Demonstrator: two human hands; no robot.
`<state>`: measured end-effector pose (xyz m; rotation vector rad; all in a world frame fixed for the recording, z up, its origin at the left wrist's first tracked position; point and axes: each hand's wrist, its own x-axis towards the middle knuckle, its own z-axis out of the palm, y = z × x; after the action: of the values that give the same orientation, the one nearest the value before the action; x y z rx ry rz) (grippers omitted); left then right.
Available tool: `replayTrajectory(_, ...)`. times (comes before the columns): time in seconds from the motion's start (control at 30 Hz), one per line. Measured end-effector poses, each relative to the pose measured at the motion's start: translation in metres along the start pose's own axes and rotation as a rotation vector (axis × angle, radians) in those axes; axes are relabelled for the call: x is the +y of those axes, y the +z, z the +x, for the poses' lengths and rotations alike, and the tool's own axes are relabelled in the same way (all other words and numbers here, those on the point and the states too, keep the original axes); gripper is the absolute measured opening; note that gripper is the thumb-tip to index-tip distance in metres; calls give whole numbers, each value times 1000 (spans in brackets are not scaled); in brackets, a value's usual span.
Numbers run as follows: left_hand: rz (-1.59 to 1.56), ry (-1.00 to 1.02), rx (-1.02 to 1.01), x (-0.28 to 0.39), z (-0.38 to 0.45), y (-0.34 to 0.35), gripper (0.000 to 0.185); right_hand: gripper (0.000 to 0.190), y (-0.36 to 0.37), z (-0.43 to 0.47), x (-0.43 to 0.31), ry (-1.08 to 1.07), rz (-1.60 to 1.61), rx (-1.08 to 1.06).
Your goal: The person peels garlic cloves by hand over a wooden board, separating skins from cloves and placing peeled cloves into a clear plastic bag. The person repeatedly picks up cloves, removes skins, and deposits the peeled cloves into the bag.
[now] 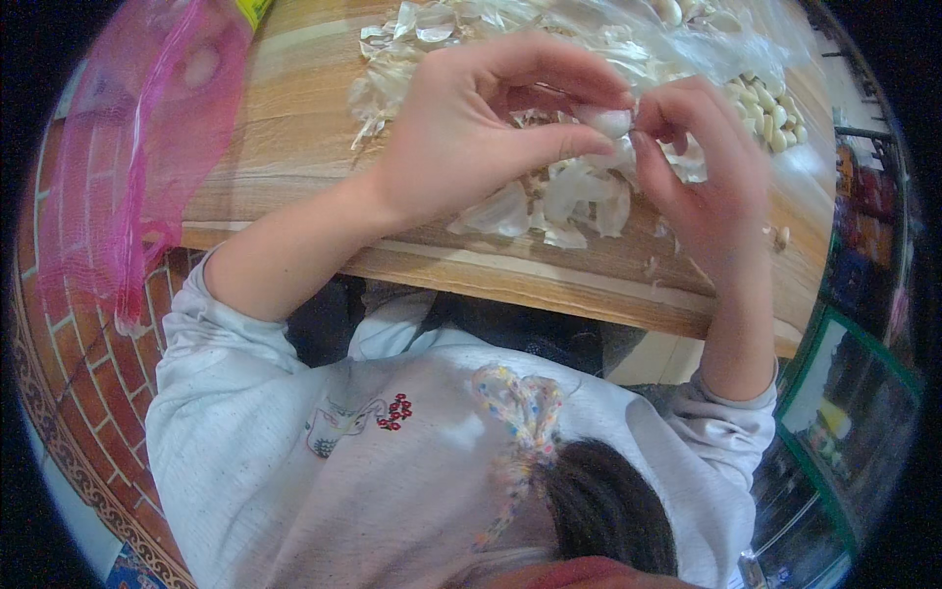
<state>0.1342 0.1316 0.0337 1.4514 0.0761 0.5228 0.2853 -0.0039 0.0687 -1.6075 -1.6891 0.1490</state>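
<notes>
My left hand (471, 132) holds a white garlic clove (608, 121) between thumb and fingers above the wooden table. At the clove's right end, the fingertips of my right hand (699, 147) are pinched together; whether they grip a bit of skin is too small to tell. Papery garlic skins (581, 202) lie on the table beneath and behind both hands. To the right of my right hand is a pile of peeled garlic cloves (769, 114) beside thin clear plastic.
A pink mesh bag (147, 147) hangs over the table's left edge. The wooden table's (515, 276) front edge runs just before my body. One small clove (781, 237) lies near the right side. A green-framed case (831, 434) stands at the far right.
</notes>
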Motion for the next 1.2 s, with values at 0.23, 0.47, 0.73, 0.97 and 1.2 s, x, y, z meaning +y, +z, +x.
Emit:
replayTrajectory(0.23, 171, 83, 26, -1, 1, 0, 37, 14, 5, -4, 2, 76, 77, -16)
replayTrajectory(0.47, 339, -76, -3, 8, -1, -4, 28, 13, 5, -7, 9, 97, 82, 70)
replayTrajectory(0.73, 42, -310, -48, 9, 3, -6, 27, 10, 6, -9, 12, 164, 255, 255)
replayTrajectory(0.97, -480, -453, 30, 2, 8, -8, 35, 8, 0, -5, 18, 38, 40, 221)
replayTrajectory(1.2, -556, -469, 69, 2, 9, -7, 31, 11, -3, -3, 8, 23, -106, 162)
